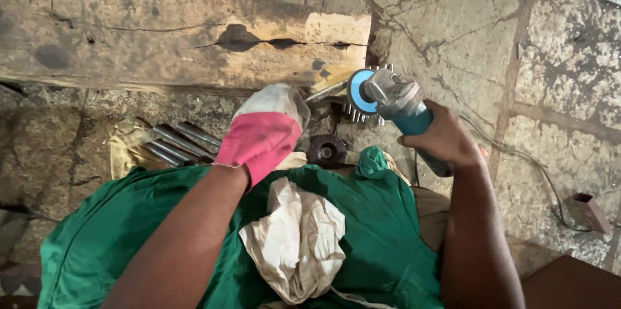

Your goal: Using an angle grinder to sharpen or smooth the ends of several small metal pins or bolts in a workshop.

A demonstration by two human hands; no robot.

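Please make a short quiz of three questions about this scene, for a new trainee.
1. True or false: both hands wear gloves.
2. Which tool does the right hand hold?
A. hammer
B. angle grinder
C. drill
3. Fill in: the metal rods lie on the stone floor below the ____ beam.

Key:
1. False: only the left hand wears a pink and white glove; the right is bare.
2. B
3. wooden
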